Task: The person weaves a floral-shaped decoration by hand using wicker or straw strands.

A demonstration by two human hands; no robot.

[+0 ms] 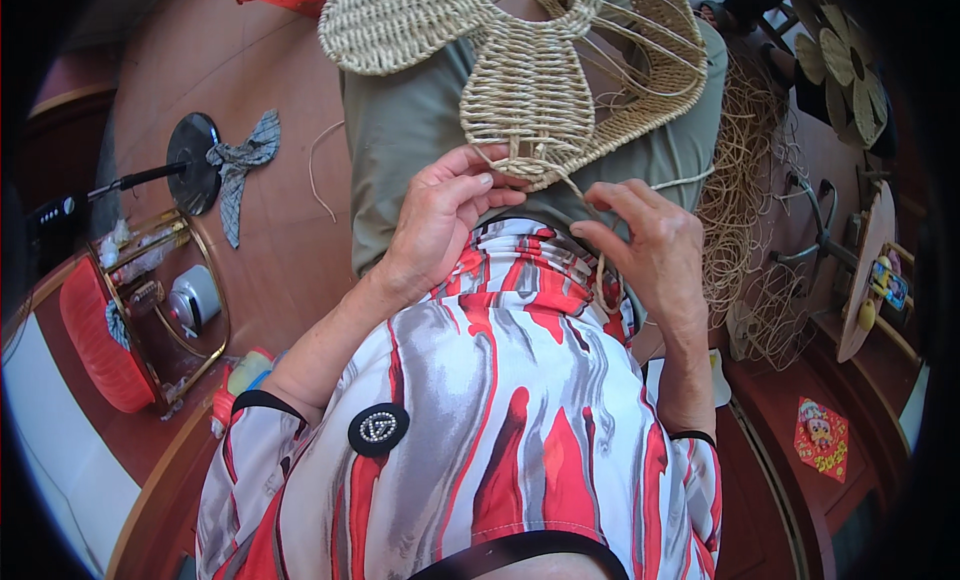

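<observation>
On my lap lies a flower-shaped weaving [528,90] of straw-coloured cord, with rounded petals around an open ring and a curved woven band [675,75] along its right side. My left hand [445,205] is closed on the weaving's near edge, thumb and fingers pinching beside a braided knot [530,167]. From that knot a loose cord runs to the forefinger of my right hand [645,235]. This hand hovers just right of the edge, its thumb and forefinger apart. A cord loop [602,285] hangs below it; whether the curled fingers touch it is hidden.
A large tangle of loose cord [740,180] lies on the floor at right, near a stand with metal legs [820,220]. At left are a round black fan base [193,160] with a checked cloth [243,165] and a gold-framed rack [215,350]. Another flower-shaped piece [845,60] is at far right.
</observation>
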